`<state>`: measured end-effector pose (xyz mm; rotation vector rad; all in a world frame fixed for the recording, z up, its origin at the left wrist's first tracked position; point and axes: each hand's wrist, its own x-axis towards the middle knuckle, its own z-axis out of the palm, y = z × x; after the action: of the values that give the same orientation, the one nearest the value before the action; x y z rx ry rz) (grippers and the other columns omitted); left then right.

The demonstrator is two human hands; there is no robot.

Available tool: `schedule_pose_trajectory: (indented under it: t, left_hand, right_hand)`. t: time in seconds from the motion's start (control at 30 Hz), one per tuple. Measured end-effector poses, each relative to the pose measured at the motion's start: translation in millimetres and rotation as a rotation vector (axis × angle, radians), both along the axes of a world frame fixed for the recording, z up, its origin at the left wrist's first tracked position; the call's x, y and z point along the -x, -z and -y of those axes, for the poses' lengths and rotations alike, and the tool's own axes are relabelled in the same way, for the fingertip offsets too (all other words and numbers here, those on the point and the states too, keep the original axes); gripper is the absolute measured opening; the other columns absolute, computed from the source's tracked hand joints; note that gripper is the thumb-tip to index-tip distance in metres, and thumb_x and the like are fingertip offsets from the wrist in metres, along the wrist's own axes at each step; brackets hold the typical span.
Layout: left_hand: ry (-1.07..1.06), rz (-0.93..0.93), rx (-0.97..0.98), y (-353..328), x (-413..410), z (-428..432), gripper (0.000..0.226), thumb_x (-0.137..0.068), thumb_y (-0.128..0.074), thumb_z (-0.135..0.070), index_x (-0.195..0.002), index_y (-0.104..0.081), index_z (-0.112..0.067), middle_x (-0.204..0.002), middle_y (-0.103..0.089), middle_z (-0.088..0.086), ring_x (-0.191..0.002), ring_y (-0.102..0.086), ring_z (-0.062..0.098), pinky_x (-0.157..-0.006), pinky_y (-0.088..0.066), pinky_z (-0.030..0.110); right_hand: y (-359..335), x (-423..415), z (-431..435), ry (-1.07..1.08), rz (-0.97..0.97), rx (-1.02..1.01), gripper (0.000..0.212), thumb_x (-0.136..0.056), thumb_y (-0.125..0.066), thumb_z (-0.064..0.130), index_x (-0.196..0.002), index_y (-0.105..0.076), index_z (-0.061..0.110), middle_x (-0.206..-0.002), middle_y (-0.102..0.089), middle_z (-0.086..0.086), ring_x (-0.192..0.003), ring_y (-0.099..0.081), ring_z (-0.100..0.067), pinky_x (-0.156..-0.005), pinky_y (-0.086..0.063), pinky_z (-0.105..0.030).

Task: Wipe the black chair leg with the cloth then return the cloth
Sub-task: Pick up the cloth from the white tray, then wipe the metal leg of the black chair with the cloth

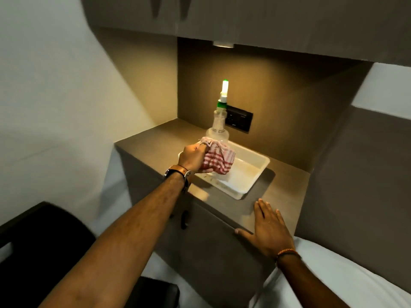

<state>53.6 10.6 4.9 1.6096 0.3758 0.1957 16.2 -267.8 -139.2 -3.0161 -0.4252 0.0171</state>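
Cloth [219, 161], red-and-white checked, bunched in the left hand [193, 158], fingers curled tight round its near end, held above the far-left corner of the white tray [255, 174]. Not yet resting on the tray floor, as far as can be told; possibly brushing the tray's far rim. From the left hand, bulk of the bundle toward 3 o'clock, its long side running roughly 9 to 3 across the tray's width. Open tray floor directly below and toward 4 o'clock of the cloth.

Right hand [266, 232] spread flat, palm down, pressed on the near edge of the brown table [287, 181], gripping nothing, well apart from the cloth at about 5 o'clock of it. Left hand plainly the nearer, already holding it.

Spray bottle [219, 127] with a green collar upright just beyond the cloth at 12 o'clock, close enough to be knocked. Black wall socket [239, 121] behind it. Black chair [44, 241] at 8 o'clock, leg not in view.

Judging from the cloth poised over the tray: either the pick-up or the return, impossible to say which. No brand, label or legible writing anywhere; marks on the socket too small to read.
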Motion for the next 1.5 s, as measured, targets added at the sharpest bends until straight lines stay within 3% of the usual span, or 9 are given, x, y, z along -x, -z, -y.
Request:
schedule_pose_trajectory:
  t: [0.17, 0.4, 0.5, 0.67, 0.8, 1.0, 1.17, 1.3, 1.5]
  left_hand:
    - [-0.137, 0.052, 0.163, 21, 109, -56, 0.041, -0.092, -0.072, -0.042, -0.113, -0.073, -0.006, -0.105, -0.079, 0.015, -0.089, -0.079, 0.030, -0.065, -0.066, 0.039]
    - [-0.578, 0.003, 0.184, 96, 328, -143, 0.034, -0.094, -0.072, -0.036, -0.112, -0.076, -0.008, -0.104, -0.080, 0.015, -0.095, -0.078, 0.033, -0.084, -0.063, 0.055]
    - [-0.811, -0.041, 0.180, 151, 432, -156, 0.032, -0.096, -0.069, -0.031, -0.116, -0.075, -0.007, -0.107, -0.078, 0.016, -0.100, -0.076, 0.032, -0.091, -0.061, 0.053]
    - [-1.160, -0.016, 0.252, 262, 585, -138, 0.023, -0.100, -0.064, -0.031, -0.119, -0.068, -0.019, -0.109, -0.075, 0.007, -0.085, -0.078, 0.009, -0.062, -0.065, 0.033]
    - [-1.163, -0.018, 0.374, 370, 667, -100, 0.037, -0.105, -0.055, -0.025, -0.139, -0.052, -0.012, -0.137, -0.064, 0.015, -0.121, -0.066, 0.035, -0.093, -0.057, 0.060]
    - [-1.147, -0.144, 0.270, 492, 713, -14, 0.046, -0.101, -0.053, -0.020, -0.140, -0.046, 0.002, -0.141, -0.059, 0.023, -0.131, -0.057, 0.039, -0.108, -0.044, 0.064]
    - [-1.104, -0.206, 0.040, 553, 701, 36, 0.039, -0.098, -0.051, -0.016, -0.136, -0.048, -0.013, -0.139, -0.057, 0.007, -0.131, -0.056, 0.026, -0.113, -0.038, 0.019]
    - [-1.068, -0.182, 0.035, 592, 670, 64, 0.065, -0.092, -0.042, 0.021, -0.153, -0.033, 0.000, -0.156, -0.044, 0.013, -0.146, -0.043, 0.022, -0.123, -0.031, 0.036]
    - [-1.023, -0.196, 0.029, 632, 616, 85, 0.076, -0.082, -0.041, 0.025, -0.153, -0.030, -0.001, -0.159, -0.041, 0.006, -0.147, -0.040, 0.010, -0.122, -0.030, 0.024]
  right_hand:
    - [-13, 11, -2, -0.068, 0.058, 0.043, 0.124, -0.079, -0.031, 0.099, -0.164, -0.020, 0.010, -0.170, -0.023, -0.013, -0.155, -0.027, -0.032, -0.128, -0.021, -0.050]
    - [-8, 50, -21, -0.175, 0.130, 0.083, 0.099, -0.091, -0.032, 0.074, -0.145, -0.041, -0.008, -0.151, -0.043, -0.033, -0.138, -0.042, -0.049, -0.112, -0.039, -0.063]
    - [21, 97, -60, -0.316, 0.211, 0.040, 0.078, -0.105, -0.041, 0.056, -0.147, -0.042, -0.009, -0.152, -0.042, -0.035, -0.141, -0.039, -0.049, -0.116, -0.034, -0.066]
    - [112, 207, -158, -0.761, 0.006, -0.052, 0.063, -0.103, -0.063, 0.032, -0.151, -0.046, -0.004, -0.162, -0.039, -0.024, -0.151, -0.034, -0.042, -0.123, -0.027, -0.062]
    - [197, 304, -217, -1.142, -0.264, 0.028, 0.062, -0.109, -0.053, 0.033, -0.162, -0.033, 0.007, -0.171, -0.024, -0.009, -0.159, -0.020, -0.027, -0.130, -0.018, -0.048]
    - [299, 369, -261, -1.699, -0.315, 0.324, 0.054, -0.114, -0.037, 0.034, -0.165, -0.028, 0.021, -0.174, -0.013, 0.004, -0.161, -0.005, -0.019, -0.131, -0.011, -0.044]
    - [340, 352, -287, -2.013, -0.142, 0.639, 0.056, -0.113, -0.027, 0.043, -0.166, -0.025, 0.026, -0.174, -0.011, 0.006, -0.162, 0.000, -0.019, -0.132, -0.007, -0.046]
    - [363, 348, -300, -2.108, -0.041, 0.646, 0.053, -0.111, -0.027, 0.044, -0.158, -0.045, 0.024, -0.167, -0.037, 0.002, -0.160, -0.017, -0.024, -0.130, -0.007, -0.048]
    - [397, 347, -295, -2.091, -0.008, 0.411, 0.047, -0.108, -0.032, 0.041, -0.140, -0.061, 0.022, -0.143, -0.058, -0.004, -0.151, -0.035, -0.031, -0.131, -0.007, -0.053]
